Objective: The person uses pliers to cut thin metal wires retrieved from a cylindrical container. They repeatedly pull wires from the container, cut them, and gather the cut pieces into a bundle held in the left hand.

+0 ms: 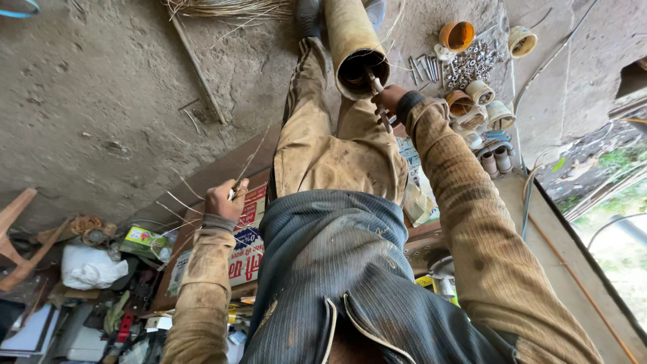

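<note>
- Head view, looking down our own front: our left hand point(224, 200) is out to the side with the fingers curled shut, pinching a bunch of thin straw-like strands point(195, 202) that fan out over the concrete floor point(101, 101).
- Our right hand point(389, 100) is up at the mouth of a big tan tube point(350, 40), which lies along our leg with its open end facing us. The fingers are wrapped tight around a thin rod point(379, 101) that pokes into that opening.
- Past the tube, a pile of small metal bolts point(472, 64) sits on the floor with orange and white cups point(465, 101) around it. A printed cardboard sheet point(246, 249) lies under us.
- What could go wrong, we reckon: the tube only rests on the leg, so a hard push on the rod might roll it off sideways into those cups. The strands look brittle too, and a tighter squeeze could snap them.
</note>
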